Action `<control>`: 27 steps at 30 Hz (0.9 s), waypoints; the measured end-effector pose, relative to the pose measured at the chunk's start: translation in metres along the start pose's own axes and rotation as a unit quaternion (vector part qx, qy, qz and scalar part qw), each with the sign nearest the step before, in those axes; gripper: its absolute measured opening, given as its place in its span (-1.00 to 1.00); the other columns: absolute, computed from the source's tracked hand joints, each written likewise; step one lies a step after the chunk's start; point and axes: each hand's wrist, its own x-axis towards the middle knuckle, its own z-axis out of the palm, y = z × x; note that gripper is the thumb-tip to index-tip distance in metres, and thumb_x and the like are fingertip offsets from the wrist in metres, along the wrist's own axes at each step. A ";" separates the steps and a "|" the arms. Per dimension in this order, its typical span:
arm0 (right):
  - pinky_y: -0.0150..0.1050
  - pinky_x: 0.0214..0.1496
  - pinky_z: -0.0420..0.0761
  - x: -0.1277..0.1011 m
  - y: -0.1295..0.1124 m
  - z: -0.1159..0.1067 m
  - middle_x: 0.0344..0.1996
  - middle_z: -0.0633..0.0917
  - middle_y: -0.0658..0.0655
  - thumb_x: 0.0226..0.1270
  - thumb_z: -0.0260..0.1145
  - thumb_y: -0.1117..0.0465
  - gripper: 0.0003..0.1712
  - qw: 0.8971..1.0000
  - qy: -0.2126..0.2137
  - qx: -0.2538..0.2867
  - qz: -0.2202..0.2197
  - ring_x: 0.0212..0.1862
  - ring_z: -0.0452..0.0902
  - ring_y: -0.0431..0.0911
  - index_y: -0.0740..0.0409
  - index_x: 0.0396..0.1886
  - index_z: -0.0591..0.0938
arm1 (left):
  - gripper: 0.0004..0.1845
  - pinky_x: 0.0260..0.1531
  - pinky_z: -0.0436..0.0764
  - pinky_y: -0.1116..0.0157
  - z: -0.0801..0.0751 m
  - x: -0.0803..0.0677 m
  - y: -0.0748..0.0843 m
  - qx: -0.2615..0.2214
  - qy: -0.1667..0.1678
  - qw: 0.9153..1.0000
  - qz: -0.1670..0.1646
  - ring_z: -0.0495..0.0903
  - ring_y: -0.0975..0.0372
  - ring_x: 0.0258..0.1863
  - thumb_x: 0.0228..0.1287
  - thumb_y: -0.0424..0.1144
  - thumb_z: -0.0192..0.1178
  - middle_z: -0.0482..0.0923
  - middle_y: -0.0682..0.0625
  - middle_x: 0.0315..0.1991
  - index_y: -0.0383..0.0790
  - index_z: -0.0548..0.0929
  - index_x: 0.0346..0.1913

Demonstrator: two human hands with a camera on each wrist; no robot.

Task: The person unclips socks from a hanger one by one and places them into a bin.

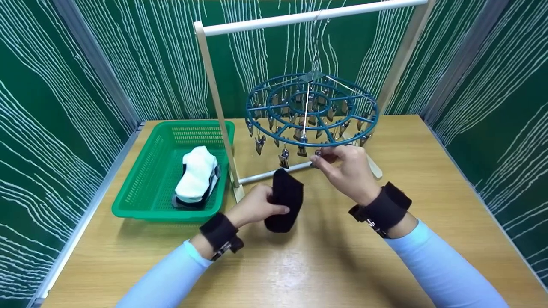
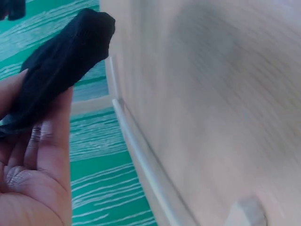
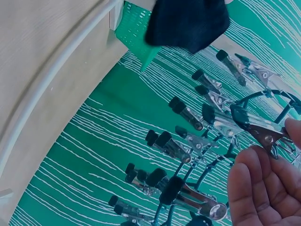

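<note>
My left hand (image 1: 257, 207) grips a black sock (image 1: 287, 201) between thumb and fingers, above the table and below the near side of a round hanger. In the left wrist view the sock (image 2: 70, 61) sticks out past the fingertips. My right hand (image 1: 349, 169) is at the near rim of the blue-green clip hanger (image 1: 312, 144), pinching a metal clip (image 1: 317, 153). The right wrist view shows that clip (image 3: 263, 132) between thumb and fingers, its dark-tipped jaws pointing away from the hand. Several other clips dangle from the hanger's rings.
A wooden rack with a white top bar (image 1: 274, 24) carries the hanger by its hook. At the left, a green basket (image 1: 141, 171) contains a pile of white and dark socks (image 1: 197, 171). Green walls with white streaks surround the wooden table (image 1: 171, 269).
</note>
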 end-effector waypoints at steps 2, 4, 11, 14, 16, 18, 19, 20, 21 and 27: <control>-0.29 -0.22 0.78 0.000 0.001 0.000 -0.36 0.89 0.19 0.35 0.60 0.30 -0.86 1.000 0.007 0.002 0.002 -0.35 0.82 0.02 0.34 -0.26 0.86 | -0.76 -0.20 0.85 0.26 -0.009 -0.007 0.002 0.009 0.000 1.000 -0.008 0.83 0.12 -0.29 0.27 -0.27 0.53 0.84 -0.21 -0.23 -0.41 0.80 -0.16; -0.28 -0.21 0.79 0.000 0.002 0.000 -0.36 0.88 0.20 0.35 0.60 0.31 -0.86 1.000 0.013 0.003 0.002 -0.36 0.82 0.02 0.35 -0.26 0.86 | -0.75 -0.17 0.86 0.21 -0.019 -0.013 0.004 0.016 0.004 1.000 -0.015 0.85 0.07 -0.25 0.30 -0.27 0.52 0.84 -0.23 -0.19 -0.42 0.80 -0.13; -0.61 -0.16 0.64 0.002 0.001 0.001 -0.34 0.89 0.19 0.40 0.57 0.29 -0.85 1.000 0.009 0.018 0.009 -0.34 0.81 0.00 0.33 -0.22 0.86 | -0.79 -0.17 0.83 0.22 -0.069 -0.037 0.006 0.044 0.052 0.997 -0.019 0.77 0.18 -0.27 0.34 -0.26 0.51 0.82 -0.16 -0.25 -0.40 0.81 -0.20; -0.57 -0.15 0.65 0.003 0.000 0.000 -0.33 0.89 0.19 0.40 0.57 0.27 -0.84 1.000 0.003 0.014 0.014 -0.33 0.80 -0.02 0.32 -0.20 0.86 | -0.78 -0.29 0.74 0.31 -0.096 -0.047 0.004 0.067 0.088 0.994 -0.012 0.67 0.26 -0.37 0.33 -0.24 0.51 0.76 -0.04 -0.37 -0.37 0.79 -0.30; -0.53 -0.14 0.66 0.003 0.000 0.001 -0.32 0.89 0.18 0.40 0.57 0.27 -0.85 1.000 -0.001 0.010 0.018 -0.31 0.80 -0.03 0.31 -0.19 0.86 | -0.77 -0.35 0.65 0.34 -0.115 -0.052 0.004 0.083 0.111 0.990 -0.013 0.59 0.29 -0.41 0.33 -0.23 0.51 0.70 0.02 -0.42 -0.37 0.77 -0.34; -0.52 -0.13 0.67 0.002 0.000 0.001 -0.30 0.89 0.19 0.40 0.57 0.27 -0.84 1.000 -0.003 0.009 0.021 -0.30 0.81 -0.02 0.31 -0.18 0.86 | -0.76 -0.37 0.63 0.37 -0.133 -0.057 0.004 0.090 0.128 0.987 -0.022 0.59 0.30 -0.42 0.34 -0.22 0.51 0.70 0.03 -0.43 -0.37 0.78 -0.32; -0.52 -0.13 0.67 0.002 0.000 0.001 -0.30 0.89 0.19 0.40 0.58 0.27 -0.84 1.000 -0.004 0.009 0.023 -0.30 0.81 -0.01 0.31 -0.18 0.86 | -0.76 -0.36 0.63 0.38 -0.142 -0.058 0.004 0.094 0.135 0.986 -0.026 0.61 0.31 -0.41 0.35 -0.22 0.51 0.73 0.01 -0.41 -0.38 0.78 -0.30; -0.52 -0.13 0.67 0.002 0.001 0.002 -0.30 0.89 0.20 0.39 0.58 0.27 -0.84 1.000 -0.005 0.009 0.023 -0.29 0.81 0.00 0.32 -0.18 0.86 | -0.75 -0.36 0.63 0.39 -0.150 -0.059 0.004 0.097 0.141 0.985 -0.035 0.62 0.31 -0.40 0.36 -0.21 0.50 0.74 -0.02 -0.39 -0.39 0.79 -0.29; -0.52 -0.13 0.68 0.002 0.001 0.002 -0.29 0.89 0.20 0.39 0.58 0.28 -0.84 1.000 -0.004 0.009 0.023 -0.29 0.82 0.01 0.32 -0.17 0.86 | -0.74 -0.35 0.65 0.39 -0.158 -0.059 0.003 0.099 0.145 0.984 -0.043 0.64 0.30 -0.39 0.36 -0.20 0.50 0.77 -0.05 -0.36 -0.40 0.80 -0.27; -0.36 -0.11 0.80 0.002 0.001 0.004 -0.27 0.90 0.20 0.40 0.58 0.26 -0.82 0.999 -0.011 0.016 0.033 -0.27 0.84 0.02 0.33 -0.15 0.87 | -0.70 -0.33 0.65 0.39 -0.190 -0.050 -0.007 0.124 0.147 0.977 -0.091 0.64 0.28 -0.35 0.42 -0.14 0.46 0.77 -0.10 -0.29 -0.38 0.77 -0.27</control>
